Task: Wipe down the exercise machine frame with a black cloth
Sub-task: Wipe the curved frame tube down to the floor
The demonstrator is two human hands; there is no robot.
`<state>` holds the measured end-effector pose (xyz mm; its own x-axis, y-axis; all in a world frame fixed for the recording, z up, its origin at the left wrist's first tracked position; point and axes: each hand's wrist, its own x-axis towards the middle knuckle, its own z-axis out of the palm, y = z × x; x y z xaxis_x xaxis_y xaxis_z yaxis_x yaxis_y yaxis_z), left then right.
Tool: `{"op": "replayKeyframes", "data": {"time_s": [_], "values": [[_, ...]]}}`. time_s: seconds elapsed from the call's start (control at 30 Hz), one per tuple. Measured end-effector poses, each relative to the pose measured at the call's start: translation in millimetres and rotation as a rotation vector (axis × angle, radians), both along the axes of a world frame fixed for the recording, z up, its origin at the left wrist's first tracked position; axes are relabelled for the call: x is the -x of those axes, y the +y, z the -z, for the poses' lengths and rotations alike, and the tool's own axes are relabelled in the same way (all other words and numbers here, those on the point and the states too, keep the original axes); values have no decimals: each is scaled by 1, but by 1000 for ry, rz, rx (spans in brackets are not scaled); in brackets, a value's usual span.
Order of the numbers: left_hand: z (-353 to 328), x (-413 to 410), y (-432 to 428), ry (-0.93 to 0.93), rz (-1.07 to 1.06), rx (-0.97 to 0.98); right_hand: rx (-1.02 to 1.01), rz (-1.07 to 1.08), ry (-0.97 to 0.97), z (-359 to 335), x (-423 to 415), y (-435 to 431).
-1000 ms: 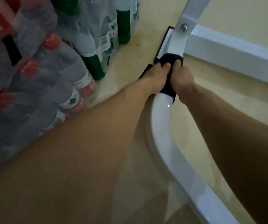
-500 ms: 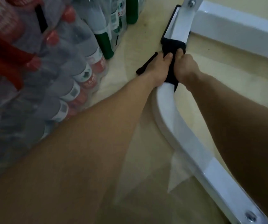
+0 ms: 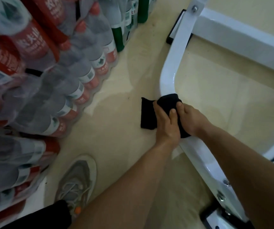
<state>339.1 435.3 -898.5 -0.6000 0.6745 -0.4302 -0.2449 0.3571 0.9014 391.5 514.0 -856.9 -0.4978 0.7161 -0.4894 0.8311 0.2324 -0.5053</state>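
Observation:
A white curved tube of the exercise machine frame [image 3: 171, 66] runs from a bolted joint at the top down to the lower right. A black cloth [image 3: 166, 103] is wrapped over the tube just below its bend. My left hand [image 3: 165, 124] grips the cloth from the left side and my right hand [image 3: 189, 118] grips it from the right, both closed around the tube. One loose end of the cloth hangs to the left over the floor.
Shrink-wrapped packs of water bottles [image 3: 53, 83] with red and green labels are stacked along the left. A grey sneaker [image 3: 77, 180] stands on the beige floor at bottom centre. A white crossbar [image 3: 241, 40] and a black foot pad [image 3: 175, 28] lie at the top right.
Both hands have slid the cloth along the tube from near the bolted joint, around the bend, towards me. The camera has pulled back, showing the sneaker and more floor.

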Motion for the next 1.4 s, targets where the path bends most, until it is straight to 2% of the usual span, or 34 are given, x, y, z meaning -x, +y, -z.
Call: {"op": "replayKeyframes", "data": {"time_s": [0.3, 0.57, 0.67, 0.77, 0.9, 1.17, 1.3, 1.4], "values": [[-9, 20, 18, 51, -55, 4, 31, 57, 57, 5, 23, 13], [-16, 126, 105, 164, 325, 65, -45, 364, 169, 16, 99, 76], [-15, 148, 141, 142, 480, 84, -62, 476, 160, 20, 114, 108], [-13, 162, 174, 118, 515, 88, -86, 536, 140, 22, 129, 140], [-10, 171, 217, 169, 524, 114, -136, 570, 113, 21, 145, 181], [-10, 187, 288, 178, 537, 131, -241, 417, 64, 23, 162, 249], [-13, 191, 308, 215, 516, 145, -315, 358, -11, 24, 169, 271], [-15, 191, 307, 197, 511, 129, -292, 371, 11, 21, 166, 272]]}}
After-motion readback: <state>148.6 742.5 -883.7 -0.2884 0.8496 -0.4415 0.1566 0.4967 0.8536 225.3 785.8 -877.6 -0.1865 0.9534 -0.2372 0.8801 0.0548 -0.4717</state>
